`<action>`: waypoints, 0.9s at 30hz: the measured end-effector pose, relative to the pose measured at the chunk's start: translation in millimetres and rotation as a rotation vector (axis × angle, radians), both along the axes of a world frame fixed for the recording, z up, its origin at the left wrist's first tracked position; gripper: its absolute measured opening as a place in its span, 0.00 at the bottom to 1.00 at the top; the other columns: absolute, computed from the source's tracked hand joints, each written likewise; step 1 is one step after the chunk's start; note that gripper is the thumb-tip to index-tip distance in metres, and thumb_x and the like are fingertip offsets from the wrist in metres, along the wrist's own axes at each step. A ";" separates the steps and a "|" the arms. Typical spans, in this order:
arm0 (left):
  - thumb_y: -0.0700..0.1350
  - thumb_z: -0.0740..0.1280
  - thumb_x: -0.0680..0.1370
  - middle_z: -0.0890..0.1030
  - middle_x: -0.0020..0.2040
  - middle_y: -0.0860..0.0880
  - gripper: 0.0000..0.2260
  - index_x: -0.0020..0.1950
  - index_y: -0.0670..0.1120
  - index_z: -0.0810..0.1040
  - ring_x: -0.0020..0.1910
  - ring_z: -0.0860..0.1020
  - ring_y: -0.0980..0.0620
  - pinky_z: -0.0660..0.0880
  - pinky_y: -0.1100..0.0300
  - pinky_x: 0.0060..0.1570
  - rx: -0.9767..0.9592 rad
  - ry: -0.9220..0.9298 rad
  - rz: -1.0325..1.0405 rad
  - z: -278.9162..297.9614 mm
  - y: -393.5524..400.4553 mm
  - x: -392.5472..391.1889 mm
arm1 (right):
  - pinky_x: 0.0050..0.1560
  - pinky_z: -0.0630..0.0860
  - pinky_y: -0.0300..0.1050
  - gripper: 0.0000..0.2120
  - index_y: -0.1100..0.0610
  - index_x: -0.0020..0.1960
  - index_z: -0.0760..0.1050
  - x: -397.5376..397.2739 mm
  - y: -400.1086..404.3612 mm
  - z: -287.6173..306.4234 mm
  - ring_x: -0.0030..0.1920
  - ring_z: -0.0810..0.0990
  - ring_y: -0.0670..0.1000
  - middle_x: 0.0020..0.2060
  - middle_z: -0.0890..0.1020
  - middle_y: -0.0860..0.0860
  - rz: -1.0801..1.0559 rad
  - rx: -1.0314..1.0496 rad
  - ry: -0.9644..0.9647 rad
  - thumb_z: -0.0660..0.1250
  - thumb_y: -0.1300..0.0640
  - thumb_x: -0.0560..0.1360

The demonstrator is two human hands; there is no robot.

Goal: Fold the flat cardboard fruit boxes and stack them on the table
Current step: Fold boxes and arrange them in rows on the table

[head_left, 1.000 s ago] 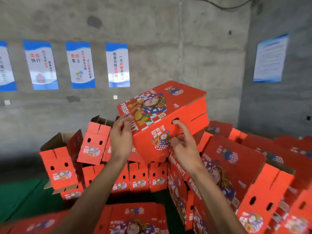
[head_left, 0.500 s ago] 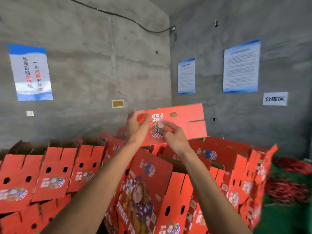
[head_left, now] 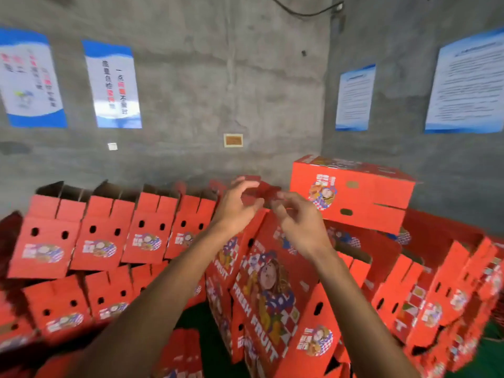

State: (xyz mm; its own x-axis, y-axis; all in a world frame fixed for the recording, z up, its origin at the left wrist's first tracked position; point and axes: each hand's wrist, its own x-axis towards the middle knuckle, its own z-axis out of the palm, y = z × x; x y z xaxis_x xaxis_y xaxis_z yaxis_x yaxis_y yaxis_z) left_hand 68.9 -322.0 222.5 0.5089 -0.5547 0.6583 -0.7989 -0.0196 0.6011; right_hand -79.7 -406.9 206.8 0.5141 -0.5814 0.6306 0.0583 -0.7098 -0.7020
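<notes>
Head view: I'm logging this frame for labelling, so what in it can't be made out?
- Table: head view, none visible; the red boxes cover the lower frame.
- Left hand and right hand: motion blur smears the fingertips, so any contact with the dark red flap behind them is unclear.
- Posters: small text blurred.
- Closed box: its base is hidden by boxes in front.
- Forearms: cut off by the bottom edge.

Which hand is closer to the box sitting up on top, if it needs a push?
Probably the right hand: it hovers nearest the folded box atop the pile, while the left hand is farther away.
</notes>
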 end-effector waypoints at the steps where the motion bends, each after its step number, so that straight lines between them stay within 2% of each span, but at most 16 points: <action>1: 0.40 0.75 0.77 0.74 0.72 0.43 0.17 0.65 0.43 0.82 0.74 0.70 0.50 0.62 0.68 0.69 0.012 0.001 0.038 -9.1 22.7 9.6 | 0.58 0.78 0.45 0.14 0.54 0.65 0.80 11.1 15.3 -8.1 0.52 0.83 0.44 0.54 0.85 0.47 0.000 -0.053 0.007 0.68 0.53 0.81; 3: 0.40 0.74 0.77 0.75 0.70 0.44 0.16 0.65 0.42 0.81 0.72 0.72 0.50 0.63 0.73 0.66 0.026 0.029 0.119 -32.4 71.9 30.8 | 0.59 0.78 0.50 0.16 0.52 0.66 0.79 35.9 50.4 -30.5 0.58 0.83 0.52 0.58 0.85 0.49 -0.077 -0.191 0.090 0.67 0.48 0.81; 5: 0.41 0.74 0.78 0.76 0.68 0.46 0.16 0.65 0.42 0.81 0.69 0.74 0.51 0.65 0.75 0.61 0.054 0.096 0.185 -62.4 121.9 49.0 | 0.55 0.79 0.54 0.17 0.50 0.67 0.77 60.6 90.1 -59.6 0.60 0.82 0.58 0.60 0.84 0.52 -0.138 -0.277 0.179 0.66 0.45 0.80; 7: 0.41 0.74 0.78 0.77 0.67 0.45 0.16 0.65 0.41 0.80 0.68 0.74 0.48 0.67 0.67 0.66 0.094 0.167 0.241 -96.8 162.9 60.6 | 0.54 0.79 0.55 0.19 0.51 0.67 0.78 83.2 121.9 -94.1 0.59 0.82 0.61 0.59 0.84 0.55 -0.090 -0.282 0.217 0.68 0.45 0.80; 9: 0.41 0.74 0.77 0.77 0.67 0.43 0.18 0.67 0.41 0.80 0.68 0.74 0.45 0.69 0.54 0.69 0.134 0.253 0.321 -140.6 210.8 68.0 | 0.60 0.77 0.55 0.23 0.53 0.70 0.76 107.0 154.8 -135.7 0.63 0.79 0.60 0.63 0.82 0.56 -0.004 -0.249 0.341 0.67 0.43 0.80; 10: 0.43 0.75 0.78 0.76 0.67 0.44 0.18 0.67 0.43 0.79 0.67 0.74 0.46 0.71 0.53 0.68 0.164 0.306 0.363 -162.4 236.4 70.6 | 0.65 0.75 0.55 0.26 0.53 0.73 0.74 117.4 169.1 -158.6 0.67 0.77 0.58 0.66 0.80 0.55 0.038 -0.225 0.443 0.66 0.41 0.80; 12: 0.45 0.74 0.78 0.76 0.65 0.48 0.20 0.69 0.46 0.78 0.66 0.75 0.48 0.72 0.57 0.63 0.245 0.410 0.463 -208.7 285.7 76.0 | 0.69 0.72 0.53 0.31 0.53 0.76 0.70 133.2 194.4 -205.1 0.70 0.74 0.55 0.71 0.76 0.53 0.117 -0.207 0.611 0.63 0.37 0.80; 16: 0.46 0.75 0.77 0.74 0.72 0.43 0.27 0.75 0.45 0.73 0.69 0.74 0.44 0.71 0.57 0.64 0.525 0.563 0.620 -299.6 359.6 73.0 | 0.71 0.71 0.54 0.34 0.51 0.78 0.66 134.8 227.1 -294.5 0.73 0.72 0.55 0.74 0.72 0.52 0.231 -0.141 0.815 0.62 0.34 0.79; 19: 0.48 0.77 0.76 0.66 0.77 0.40 0.38 0.81 0.48 0.62 0.73 0.69 0.41 0.70 0.51 0.71 0.773 0.700 0.561 -363.8 392.1 60.7 | 0.73 0.69 0.55 0.35 0.50 0.80 0.62 121.7 246.3 -351.7 0.74 0.69 0.57 0.76 0.69 0.55 0.276 -0.136 1.026 0.67 0.38 0.79; 21: 0.53 0.78 0.73 0.60 0.81 0.40 0.43 0.82 0.52 0.58 0.78 0.60 0.38 0.62 0.44 0.77 0.924 0.701 0.517 -397.2 401.8 50.2 | 0.74 0.68 0.57 0.35 0.49 0.79 0.63 110.1 254.4 -381.1 0.74 0.69 0.57 0.76 0.68 0.54 0.319 -0.113 1.109 0.70 0.40 0.78; 23: 0.63 0.74 0.73 0.48 0.84 0.42 0.45 0.83 0.56 0.53 0.82 0.47 0.35 0.45 0.37 0.78 1.087 0.575 0.548 -421.1 405.0 39.4 | 0.75 0.65 0.58 0.34 0.49 0.78 0.65 100.0 257.5 -401.5 0.76 0.66 0.57 0.77 0.67 0.54 0.333 -0.105 1.146 0.72 0.41 0.77; 24: 0.67 0.71 0.74 0.44 0.84 0.42 0.45 0.84 0.57 0.50 0.82 0.43 0.36 0.40 0.35 0.77 1.126 0.504 0.577 -429.9 405.8 35.7 | 0.76 0.64 0.59 0.33 0.49 0.77 0.66 96.6 258.4 -408.4 0.77 0.65 0.57 0.77 0.66 0.54 0.327 -0.119 1.156 0.71 0.40 0.77; 27: 0.70 0.67 0.75 0.40 0.84 0.43 0.47 0.84 0.57 0.44 0.82 0.38 0.38 0.38 0.36 0.77 1.147 0.371 0.643 -446.1 414.9 30.3 | 0.77 0.61 0.62 0.33 0.49 0.78 0.64 93.1 260.2 -416.9 0.79 0.59 0.58 0.79 0.62 0.53 0.287 -0.103 1.174 0.68 0.38 0.78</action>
